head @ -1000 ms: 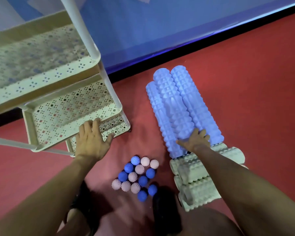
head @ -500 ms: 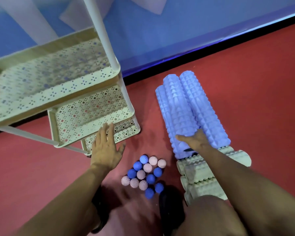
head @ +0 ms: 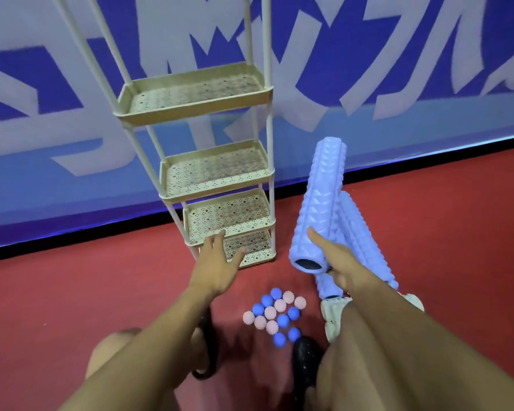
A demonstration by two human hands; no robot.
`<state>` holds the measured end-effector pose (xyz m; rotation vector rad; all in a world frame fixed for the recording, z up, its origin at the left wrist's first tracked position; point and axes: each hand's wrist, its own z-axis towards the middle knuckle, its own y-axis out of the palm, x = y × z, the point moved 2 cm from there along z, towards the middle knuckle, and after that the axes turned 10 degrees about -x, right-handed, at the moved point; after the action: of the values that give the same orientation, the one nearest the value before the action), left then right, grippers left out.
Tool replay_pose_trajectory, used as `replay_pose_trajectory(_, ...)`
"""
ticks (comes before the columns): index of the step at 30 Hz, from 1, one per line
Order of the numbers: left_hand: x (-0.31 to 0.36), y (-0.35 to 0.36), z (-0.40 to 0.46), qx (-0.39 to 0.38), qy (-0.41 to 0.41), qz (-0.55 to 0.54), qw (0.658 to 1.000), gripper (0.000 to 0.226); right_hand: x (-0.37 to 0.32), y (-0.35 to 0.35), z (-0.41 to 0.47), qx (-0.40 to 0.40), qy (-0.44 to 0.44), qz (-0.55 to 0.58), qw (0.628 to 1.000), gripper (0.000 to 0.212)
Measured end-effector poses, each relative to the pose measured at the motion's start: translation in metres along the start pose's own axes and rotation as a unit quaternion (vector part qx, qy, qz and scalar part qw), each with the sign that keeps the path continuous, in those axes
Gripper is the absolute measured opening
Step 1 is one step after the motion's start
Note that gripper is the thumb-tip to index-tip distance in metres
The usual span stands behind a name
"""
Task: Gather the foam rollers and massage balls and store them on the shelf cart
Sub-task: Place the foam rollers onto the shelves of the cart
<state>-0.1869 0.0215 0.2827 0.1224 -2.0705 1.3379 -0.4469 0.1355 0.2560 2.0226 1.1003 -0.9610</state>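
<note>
We see the right hand (head: 343, 264) gripping a blue roller (head: 318, 203) near its lower end, thumb laid along the ridged side and the other fingers curled behind it out of sight. The roller is lifted off the floor and tilted, its upper end leaning up toward the wall (head: 72, 114) and its hollow lower end facing us. Just behind and to the right of it, more blue rollers (head: 359, 235) lie on the red floor (head: 457, 232), partly hidden by the raised one and by the right arm. Below them, the ends of some cream rollers (head: 331, 317) show at the edge of the right knee; most of their length is covered, so we cannot count them.

The left hand (head: 217, 264) is spread, fingers straight and apart, holding nothing. It reaches toward the lowest tiers of the cart (head: 196, 117); whether the fingertips touch the tray rim we cannot tell. The cart stands upright on the floor against the wall, four perforated cream trays stacked between thin posts, and none of the trays we can see into holds anything.

The balls (head: 275, 315), pink and blue and spiky, sit in a tight cluster on the floor between the two arms, near the foot of the cart and just left of the cream rollers. A dark shoe (head: 304, 360) rests just below the cluster.
</note>
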Motion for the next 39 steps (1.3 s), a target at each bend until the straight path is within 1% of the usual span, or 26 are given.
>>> replay_pose_trajectory(2, 0.004, -0.007, -0.024, -0.018, 0.001, -0.045, 0.999, 0.083, -0.004, 0.020, -0.029, -0.032, -0.025, 0.006, 0.999, 0.061)
replay_pose_trajectory(4, 0.009, -0.010, -0.043, -0.043, -0.003, -0.139, 0.989, 0.080, -0.005, 0.041, -0.049, -0.065, -0.036, 0.029, 0.997, 0.052)
replay_pose_trajectory(5, 0.011, -0.011, -0.052, -0.056, -0.009, -0.202, 0.978, 0.078, -0.004, 0.052, -0.058, -0.084, -0.041, 0.044, 0.995, 0.050)
replay_pose_trajectory(8, 0.015, -0.012, -0.075, -0.096, -0.040, -0.363, 0.926, 0.074, -0.001, 0.089, -0.077, -0.140, -0.056, 0.097, 0.984, 0.054)
replay_pose_trajectory(10, 0.017, -0.014, -0.087, -0.119, -0.047, -0.426, 0.896, 0.076, 0.000, 0.111, -0.084, -0.172, -0.065, 0.123, 0.975, 0.054)
replay_pose_trajectory(12, 0.024, -0.018, -0.097, -0.142, -0.038, -0.474, 0.868, 0.067, 0.000, 0.129, -0.088, -0.195, -0.069, 0.128, 0.970, 0.054)
replay_pose_trajectory(13, 0.028, -0.019, -0.100, -0.150, -0.032, -0.505, 0.849, 0.062, -0.001, 0.136, -0.089, -0.207, -0.072, 0.123, 0.968, 0.055)
replay_pose_trajectory(15, 0.035, -0.022, -0.103, -0.158, -0.013, -0.585, 0.796, 0.058, -0.004, 0.149, -0.091, -0.207, -0.086, 0.094, 0.970, 0.064)
replay_pose_trajectory(17, 0.039, -0.024, -0.101, -0.161, 0.015, -0.651, 0.741, 0.060, -0.007, 0.159, -0.091, -0.194, -0.103, 0.069, 0.973, 0.085)
replay_pose_trajectory(18, 0.041, -0.026, -0.099, -0.155, 0.025, -0.671, 0.724, 0.063, -0.008, 0.162, -0.093, -0.195, -0.110, 0.055, 0.973, 0.094)
replay_pose_trajectory(19, 0.042, -0.028, -0.097, -0.144, 0.033, -0.686, 0.713, 0.065, -0.010, 0.165, -0.095, -0.195, -0.116, 0.038, 0.973, 0.093)
replay_pose_trajectory(20, 0.042, -0.030, -0.094, -0.123, 0.042, -0.696, 0.706, 0.067, -0.012, 0.168, -0.098, -0.198, -0.121, 0.021, 0.972, 0.081)
replay_pose_trajectory(21, 0.042, -0.033, -0.091, -0.096, 0.051, -0.701, 0.705, 0.069, -0.014, 0.170, -0.100, -0.203, -0.124, 0.012, 0.971, 0.066)
replay_pose_trajectory(22, 0.041, -0.036, -0.089, -0.066, 0.060, -0.695, 0.714, 0.067, -0.016, 0.167, -0.098, -0.202, -0.123, 0.008, 0.972, 0.058)
replay_pose_trajectory(23, 0.039, -0.041, -0.087, -0.038, 0.065, -0.677, 0.732, 0.064, -0.021, 0.163, -0.098, -0.195, -0.127, 0.012, 0.972, 0.060)
replay_pose_trajectory(25, 0.031, -0.051, -0.087, 0.001, 0.068, -0.633, 0.771, 0.060, -0.037, 0.147, -0.093, -0.163, -0.133, 0.064, 0.975, 0.082)
replay_pose_trajectory(26, 0.024, -0.055, -0.086, 0.010, 0.067, -0.617, 0.784, 0.061, -0.045, 0.135, -0.090, -0.142, -0.140, 0.095, 0.975, 0.087)
replay_pose_trajectory(28, 0.003, -0.065, -0.083, 0.018, 0.070, -0.593, 0.802, 0.062, -0.062, 0.110, -0.085, -0.103, -0.152, 0.146, 0.972, 0.071)
replay_pose_trajectory(29, -0.007, -0.069, -0.082, 0.020, 0.074, -0.578, 0.813, 0.063, -0.067, 0.099, -0.081, -0.091, -0.149, 0.155, 0.972, 0.067)
replay_pose_trajectory(30, -0.016, -0.073, -0.080, 0.023, 0.074, -0.564, 0.822, 0.064, -0.069, 0.090, -0.077, -0.077, -0.147, 0.147, 0.975, 0.073)
replay_pose_trajectory(31, -0.024, -0.077, -0.078, 0.029, 0.073, -0.554, 0.829, 0.063, -0.068, 0.083, -0.073, -0.049, -0.144, 0.112, 0.982, 0.085)
replay_pose_trajectory(32, -0.031, -0.081, -0.076, 0.035, 0.073, -0.548, 0.833, 0.062, -0.065, 0.078, -0.069, -0.006, -0.142, 0.044, 0.989, 0.099)
replay_pose_trajectory(33, -0.036, -0.084, -0.075, 0.041, 0.070, -0.549, 0.832, 0.060, -0.061, 0.075, -0.066, 0.044, -0.147, -0.045, 0.987, 0.112)
replay_pose_trajectory(35, -0.043, -0.091, -0.074, 0.058, 0.061, -0.561, 0.824, 0.055, -0.053, 0.070, -0.062, 0.125, -0.171, -0.196, 0.958, 0.131)
replay_pose_trajectory(37, -0.048, -0.097, -0.074, 0.079, 0.060, -0.579, 0.810, 0.044, -0.052, 0.069, -0.061, 0.157, -0.226, -0.268, 0.923, 0.136)
replay_pose_trajectory(39, -0.054, -0.101, -0.070, 0.092, 0.054, -0.596, 0.796, 0.043, -0.052, 0.070, -0.058, 0.159, -0.262, -0.295, 0.905, 0.133)
